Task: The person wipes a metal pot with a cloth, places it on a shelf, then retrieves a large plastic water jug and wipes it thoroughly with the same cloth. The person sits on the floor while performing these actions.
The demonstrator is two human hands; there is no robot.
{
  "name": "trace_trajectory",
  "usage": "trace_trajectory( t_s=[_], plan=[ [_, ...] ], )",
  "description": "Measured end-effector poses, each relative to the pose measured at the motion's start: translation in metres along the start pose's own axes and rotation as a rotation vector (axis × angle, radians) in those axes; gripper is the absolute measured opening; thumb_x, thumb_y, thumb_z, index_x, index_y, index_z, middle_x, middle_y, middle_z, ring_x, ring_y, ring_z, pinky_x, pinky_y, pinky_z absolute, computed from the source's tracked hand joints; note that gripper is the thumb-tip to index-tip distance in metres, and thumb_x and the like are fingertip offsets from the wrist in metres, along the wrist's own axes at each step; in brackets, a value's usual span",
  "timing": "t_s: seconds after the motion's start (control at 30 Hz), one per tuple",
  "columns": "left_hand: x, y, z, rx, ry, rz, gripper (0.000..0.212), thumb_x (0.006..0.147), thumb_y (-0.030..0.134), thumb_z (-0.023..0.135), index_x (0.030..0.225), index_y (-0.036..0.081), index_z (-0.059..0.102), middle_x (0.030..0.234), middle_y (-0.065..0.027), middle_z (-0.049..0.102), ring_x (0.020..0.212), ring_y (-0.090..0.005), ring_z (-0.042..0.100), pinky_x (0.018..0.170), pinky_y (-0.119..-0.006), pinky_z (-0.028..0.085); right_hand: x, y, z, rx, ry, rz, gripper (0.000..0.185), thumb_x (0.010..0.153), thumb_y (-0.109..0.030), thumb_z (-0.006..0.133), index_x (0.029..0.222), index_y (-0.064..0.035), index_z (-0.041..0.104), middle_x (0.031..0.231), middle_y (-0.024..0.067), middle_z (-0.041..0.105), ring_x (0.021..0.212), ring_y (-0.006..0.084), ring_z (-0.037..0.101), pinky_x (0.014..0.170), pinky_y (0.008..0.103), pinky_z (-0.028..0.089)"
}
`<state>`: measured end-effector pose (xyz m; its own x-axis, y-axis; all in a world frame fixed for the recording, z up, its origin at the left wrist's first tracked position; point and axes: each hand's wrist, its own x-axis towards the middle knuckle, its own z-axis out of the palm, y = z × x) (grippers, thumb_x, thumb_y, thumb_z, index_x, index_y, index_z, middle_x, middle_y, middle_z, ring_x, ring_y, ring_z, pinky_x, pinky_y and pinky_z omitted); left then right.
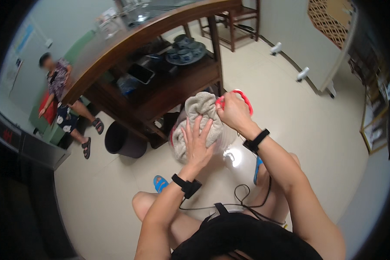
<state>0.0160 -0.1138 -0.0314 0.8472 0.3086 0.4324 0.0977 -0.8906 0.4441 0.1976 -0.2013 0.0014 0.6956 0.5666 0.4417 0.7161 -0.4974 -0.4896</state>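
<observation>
A crumpled beige towel (200, 105) lies over a translucent plastic container (226, 139), low in front of me. My left hand (196, 138) rests on the towel with its fingers spread. At the towel's right edge, my right hand (235, 112) is closed around a red plastic handle (245, 97), its fingers partly hidden. The towel and my hands cover most of the container. A black strap with a small device circles each of my wrists.
A dark wooden table (162, 22) stands just ahead; its shelf holds a phone (141, 73) and a plate of cups (186, 53). A dark waste bin (125, 139) is at the left. A person (60, 78) sits on a green sofa. A wheeled partition (295, 42) stands right. A black cable (214, 207) crosses my lap.
</observation>
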Motion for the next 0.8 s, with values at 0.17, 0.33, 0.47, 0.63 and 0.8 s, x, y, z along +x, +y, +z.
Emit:
trace_trajectory(
  t_s=[0.17,0.33,0.47,0.63,0.8],
  plan=[
    [0.010,-0.029,0.003,-0.303,0.232,-0.216,0.068,0.089,0.016,0.069,0.152,0.014,0.045,0.160,-0.0150,0.034,0.151,-0.0368,0.025,0.124,-0.047,0.018,0.000,-0.010,-0.011,0.040,0.021,-0.031,0.026,0.087,-0.025,0.067,0.092,0.0000,0.062,0.094,0.0221,0.067,0.080,0.0400,0.069,0.068,0.0503,0.055],
    [0.006,-0.082,0.013,-0.594,0.255,-0.494,0.067,0.101,0.042,0.053,0.156,0.010,0.035,0.162,-0.0161,0.032,0.150,-0.0337,0.027,0.124,-0.041,0.021,-0.003,-0.007,-0.013,-0.043,0.013,-0.087,0.025,0.089,-0.023,0.066,0.094,0.0004,0.061,0.094,0.0205,0.067,0.080,0.0384,0.069,0.067,0.0480,0.056],
    [-0.001,-0.118,0.030,-0.655,0.310,-0.709,0.076,0.098,0.051,0.054,0.153,0.002,0.038,0.155,-0.0215,0.042,0.146,-0.0365,0.036,0.121,-0.041,0.026,-0.004,-0.009,-0.014,-0.035,-0.041,-0.077,0.033,0.087,-0.026,0.070,0.097,0.0030,0.059,0.096,0.0220,0.065,0.081,0.0397,0.068,0.068,0.0481,0.056],
    [-0.007,-0.146,0.033,-0.702,0.384,-0.776,0.075,0.097,0.053,0.055,0.148,-0.001,0.046,0.147,-0.0244,0.051,0.138,-0.0372,0.048,0.115,-0.040,0.035,-0.004,-0.026,-0.044,-0.029,-0.404,-0.158,0.054,0.080,-0.035,0.079,0.107,0.0049,0.055,0.105,0.0251,0.062,0.090,0.0433,0.066,0.077,0.0490,0.057],
    [0.004,-0.131,0.016,-0.676,0.316,-0.866,0.070,0.101,0.047,0.053,0.152,0.000,0.041,0.154,-0.0186,0.045,0.142,-0.0309,0.042,0.117,-0.036,0.031,-0.007,-0.016,-0.047,-0.003,-0.403,-0.252,0.058,0.078,-0.034,0.082,0.111,0.0035,0.052,0.112,0.0248,0.059,0.094,0.0437,0.065,0.078,0.0494,0.057]
  ],
)
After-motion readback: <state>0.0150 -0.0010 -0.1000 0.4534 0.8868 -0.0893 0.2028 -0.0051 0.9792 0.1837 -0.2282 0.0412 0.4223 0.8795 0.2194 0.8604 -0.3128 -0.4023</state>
